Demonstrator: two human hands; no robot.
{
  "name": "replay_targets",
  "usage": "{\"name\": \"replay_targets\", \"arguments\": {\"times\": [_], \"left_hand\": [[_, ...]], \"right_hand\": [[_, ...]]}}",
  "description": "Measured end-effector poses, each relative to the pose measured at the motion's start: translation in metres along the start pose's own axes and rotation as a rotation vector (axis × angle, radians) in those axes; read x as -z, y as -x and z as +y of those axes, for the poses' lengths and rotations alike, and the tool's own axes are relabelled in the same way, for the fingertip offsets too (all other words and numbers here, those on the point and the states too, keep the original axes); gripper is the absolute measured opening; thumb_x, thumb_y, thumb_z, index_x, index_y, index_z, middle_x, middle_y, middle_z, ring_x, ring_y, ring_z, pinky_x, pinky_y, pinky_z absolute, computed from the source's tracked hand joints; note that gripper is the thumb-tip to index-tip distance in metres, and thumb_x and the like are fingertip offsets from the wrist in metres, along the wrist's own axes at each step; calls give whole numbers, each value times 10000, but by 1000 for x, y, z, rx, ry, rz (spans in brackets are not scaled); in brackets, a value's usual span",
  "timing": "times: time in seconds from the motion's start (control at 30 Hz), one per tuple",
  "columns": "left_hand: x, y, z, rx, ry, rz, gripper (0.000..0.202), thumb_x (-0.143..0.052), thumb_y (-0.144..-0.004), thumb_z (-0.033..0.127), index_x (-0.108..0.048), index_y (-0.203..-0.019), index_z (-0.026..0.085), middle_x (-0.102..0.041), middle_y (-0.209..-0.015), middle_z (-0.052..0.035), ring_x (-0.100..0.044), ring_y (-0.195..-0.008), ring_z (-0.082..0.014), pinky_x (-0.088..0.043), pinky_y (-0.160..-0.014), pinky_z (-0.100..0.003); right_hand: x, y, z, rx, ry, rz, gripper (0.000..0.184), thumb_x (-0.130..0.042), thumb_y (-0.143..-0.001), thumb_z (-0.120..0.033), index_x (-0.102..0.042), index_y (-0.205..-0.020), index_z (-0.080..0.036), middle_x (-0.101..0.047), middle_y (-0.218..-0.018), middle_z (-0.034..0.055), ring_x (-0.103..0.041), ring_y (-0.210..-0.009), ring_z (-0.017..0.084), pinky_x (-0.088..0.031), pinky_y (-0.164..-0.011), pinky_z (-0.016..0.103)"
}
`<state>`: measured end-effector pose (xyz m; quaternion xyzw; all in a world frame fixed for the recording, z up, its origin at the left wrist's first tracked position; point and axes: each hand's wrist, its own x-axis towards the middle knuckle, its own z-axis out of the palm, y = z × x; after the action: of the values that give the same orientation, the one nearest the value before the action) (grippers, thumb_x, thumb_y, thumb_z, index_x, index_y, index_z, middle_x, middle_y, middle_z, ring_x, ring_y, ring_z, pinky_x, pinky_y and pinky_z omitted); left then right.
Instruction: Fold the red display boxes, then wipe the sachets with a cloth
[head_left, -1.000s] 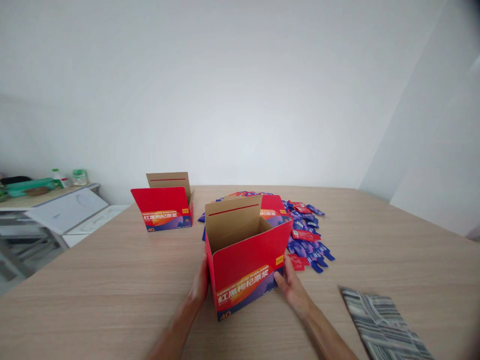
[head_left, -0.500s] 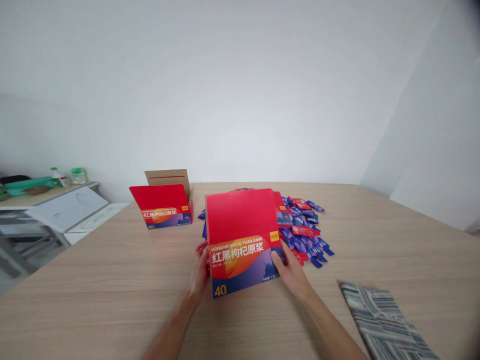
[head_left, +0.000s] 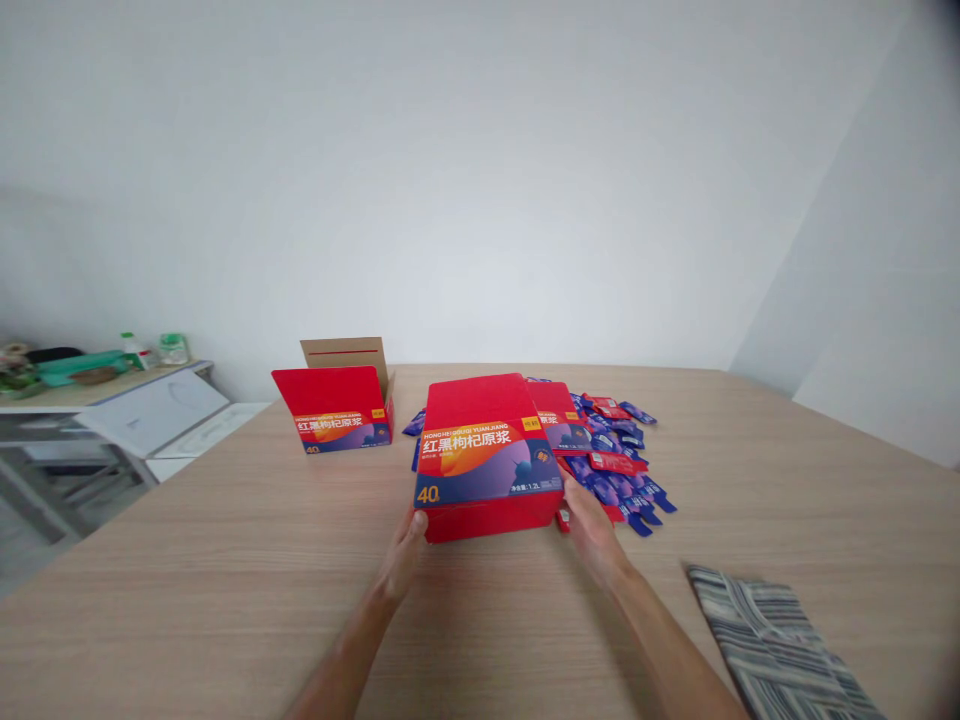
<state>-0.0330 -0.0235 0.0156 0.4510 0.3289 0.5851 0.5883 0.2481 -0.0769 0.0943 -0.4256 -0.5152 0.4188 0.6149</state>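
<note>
Between my hands is a red and blue cardboard box [head_left: 487, 465] with Chinese lettering and a "40" on its front. It leans back, so its red underside shows. My left hand [head_left: 405, 550] grips the lower left corner, thumb on the near side. My right hand [head_left: 589, 515] holds the lower right edge; some of its fingers are hidden behind the box. Just behind lies a heap of blue and red sachets [head_left: 619, 490], partly covered by the held box. Among them sits another red printed box [head_left: 566, 435].
An open box [head_left: 341, 425] of the same print stands at the left with its flaps up. A striped folded cloth [head_left: 772, 640] lies on the wooden table [head_left: 225, 600] at the near right. A side table with bottles [head_left: 135, 350] is at the far left.
The held box has tipped backward, its top going away from me and its underside coming into view. My left hand's thumb now shows at the lower corner.
</note>
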Motion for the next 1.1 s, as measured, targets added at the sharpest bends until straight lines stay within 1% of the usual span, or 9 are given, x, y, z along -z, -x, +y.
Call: {"name": "replay_targets", "arguments": {"times": [0.1,0.23,0.37,0.5,0.67,0.77,0.83,1.0,1.1], "left_hand": [[-10,-7,13,-1,-78,113,683,-560,-811,655,-630,-1255,140,-698,-1185,-136,-525,-1270,-337,-375,-1104,-475],[-19,-14,32,-6,-128,124,634,-534,-818,666,-701,-1135,143,-745,-1064,-116,-609,-1164,-333,-456,-1032,-443],[-15,-14,35,47,-109,93,646,-518,-815,682,-691,-1152,159,-728,-1122,-119,-588,-1194,-333,-461,-1009,-450],[-5,-11,30,101,29,81,729,-430,-824,733,-642,-1219,158,-697,-1190,-133,-574,-1213,-325,-451,-1002,-483],[2,-6,34,62,42,84,544,-585,-838,473,-581,-1302,190,-680,-1232,-86,-610,-1161,-289,-466,-997,-433],[3,-3,35,32,40,56,600,-606,-771,303,-537,-1358,204,-691,-1214,-68,-610,-1159,-280,-464,-1008,-425],[3,-1,34,7,63,33,697,-580,-713,190,-489,-1403,230,-664,-1268,-50,-567,-1221,-270,-425,-1057,-418],[9,5,30,31,128,-104,975,-493,-560,26,-362,-1475,338,-511,-1451,24,-459,-1328,-267,-376,-1105,-423],[14,5,28,46,190,-131,947,-504,-552,58,-402,-1457,316,-518,-1445,17,-451,-1332,-291,-374,-1102,-429]], "right_hand": [[1,1,8,64,130,-71,640,-562,-902,-532,-377,-1470,-303,-526,-1428,25,-415,-1367,241,-307,-1144,451],[2,-5,23,136,274,-63,667,-589,-894,-505,-348,-1485,-311,-541,-1413,11,-359,-1403,237,-254,-1176,469],[3,-11,29,129,192,-132,615,-533,-929,-492,-328,-1490,-344,-524,-1429,-6,-407,-1377,233,-283,-1168,461],[10,-8,28,95,210,-121,676,-603,-889,-481,-344,-1488,-305,-550,-1405,14,-402,-1379,255,-283,-1160,492],[15,4,24,14,-9,-202,655,-694,-829,-440,-445,-1424,-319,-474,-1473,26,-395,-1383,274,-309,-1145,483],[14,8,21,-41,-176,-195,541,-612,-867,-517,-510,-1361,-321,-490,-1460,48,-417,-1367,287,-353,-1113,483],[13,8,18,-92,-180,-151,516,-579,-889,-524,-498,-1359,-325,-496,-1454,52,-438,-1351,285,-368,-1101,489],[13,12,9,-86,-102,-193,776,-735,-802,-440,-344,-1465,-345,-426,-1504,51,-371,-1393,273,-369,-1110,477],[17,16,6,-56,-67,-271,868,-779,-752,-443,-322,-1481,-326,-382,-1530,59,-320,-1421,270,-332,-1133,468]]}}
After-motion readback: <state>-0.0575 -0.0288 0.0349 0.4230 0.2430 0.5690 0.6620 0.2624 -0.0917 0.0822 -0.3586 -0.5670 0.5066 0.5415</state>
